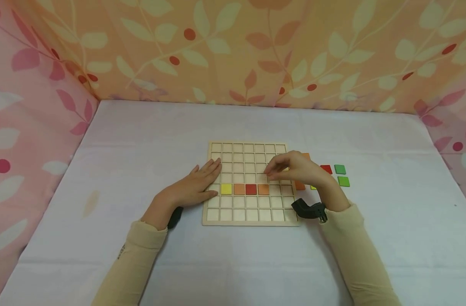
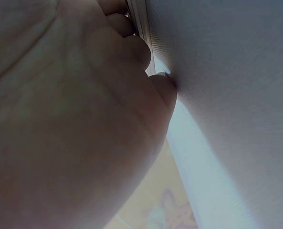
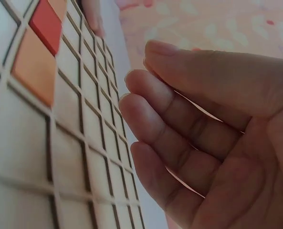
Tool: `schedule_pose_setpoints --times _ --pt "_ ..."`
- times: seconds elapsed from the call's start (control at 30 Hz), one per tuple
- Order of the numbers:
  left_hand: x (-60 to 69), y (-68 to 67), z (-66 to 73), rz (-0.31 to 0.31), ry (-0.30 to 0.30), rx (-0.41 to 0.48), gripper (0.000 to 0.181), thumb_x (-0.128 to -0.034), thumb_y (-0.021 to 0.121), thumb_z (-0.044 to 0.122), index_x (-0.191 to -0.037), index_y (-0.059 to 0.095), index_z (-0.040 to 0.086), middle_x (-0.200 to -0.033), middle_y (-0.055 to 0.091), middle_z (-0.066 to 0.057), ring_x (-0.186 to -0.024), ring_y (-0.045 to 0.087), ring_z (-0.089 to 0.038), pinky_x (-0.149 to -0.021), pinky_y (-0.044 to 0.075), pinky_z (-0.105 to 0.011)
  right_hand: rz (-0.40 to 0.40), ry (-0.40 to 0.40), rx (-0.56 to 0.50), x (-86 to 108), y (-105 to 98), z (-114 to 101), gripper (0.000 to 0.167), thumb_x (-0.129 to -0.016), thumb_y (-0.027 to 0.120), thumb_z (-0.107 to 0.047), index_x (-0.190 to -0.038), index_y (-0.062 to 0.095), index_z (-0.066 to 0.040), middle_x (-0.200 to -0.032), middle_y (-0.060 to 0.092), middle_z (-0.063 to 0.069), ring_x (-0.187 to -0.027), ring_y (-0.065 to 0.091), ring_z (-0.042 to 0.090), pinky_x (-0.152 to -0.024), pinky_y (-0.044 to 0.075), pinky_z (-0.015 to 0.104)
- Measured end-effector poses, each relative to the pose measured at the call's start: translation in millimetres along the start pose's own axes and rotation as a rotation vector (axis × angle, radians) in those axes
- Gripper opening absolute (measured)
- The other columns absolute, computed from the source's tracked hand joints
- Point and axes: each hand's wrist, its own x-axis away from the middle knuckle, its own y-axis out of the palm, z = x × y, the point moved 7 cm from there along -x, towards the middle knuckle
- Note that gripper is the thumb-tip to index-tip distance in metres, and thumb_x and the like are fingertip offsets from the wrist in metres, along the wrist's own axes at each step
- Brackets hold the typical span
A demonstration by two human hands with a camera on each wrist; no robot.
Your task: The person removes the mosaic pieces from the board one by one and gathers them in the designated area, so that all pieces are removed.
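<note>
Board [image 1: 252, 223] carries tiles [image 1: 251, 189]; left hand [image 1: 194, 185] rests straight-fingered on its left edge, right hand [image 1: 297, 168] above, fingers [image 3: 148, 119] loosely bent, empty.

Right hand [image 1: 298, 168] partly covers the board [image 1: 252, 223] and an orange tile [image 1: 306, 156].
Both sleeves [image 1: 129, 259] run off the head view's lower edge; in the left wrist view, the left hand [image 2: 74, 109] is cropped and only a sliver of board shows.
</note>
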Motion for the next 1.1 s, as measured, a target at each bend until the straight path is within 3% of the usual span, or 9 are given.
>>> schedule_pose_setpoints --times 0.2,0.8,1.1 --pt "-0.5 0.1 -0.3 0.005 0.007 0.002 0.074 -0.0973 0.052 0.026 -0.151 0.007 0.003 -0.158 -0.001 -0.007 -0.144 -0.005 -0.024 -0.113 0.000 -0.050 -0.040 -0.074 0.004 -16.0 16.1 -7.7 0.009 -0.082 0.072 -0.004 -0.090 0.071 0.000 -0.090 0.069 0.007 -0.079 0.064 0.016 -0.079 0.052 0.031" --pt "-0.5 0.5 -0.8 -0.013 -0.001 -0.007 0.074 -0.0977 0.052 0.028 -0.151 0.007 0.003 -0.158 -0.002 -0.007 -0.144 -0.006 -0.024 -0.113 0.000 -0.051 -0.141 -0.143 0.004 -55.6 56.4 -19.6 0.007 -0.083 0.070 -0.002 -0.090 0.071 -0.001 -0.085 0.070 0.001 -0.077 0.065 0.011 -0.074 0.053 0.027" --pt "0.7 -0.9 0.8 -0.012 -0.002 -0.001 0.073 -0.0978 0.052 0.027 -0.151 0.008 0.003 -0.158 -0.002 -0.008 -0.144 -0.005 -0.024 -0.113 0.001 -0.050 -0.136 -0.112 0.044 -65.3 64.7 -22.6 0.008 -0.082 0.070 0.000 -0.090 0.071 -0.001 -0.086 0.070 0.003 -0.078 0.064 0.010 -0.075 0.052 0.025"
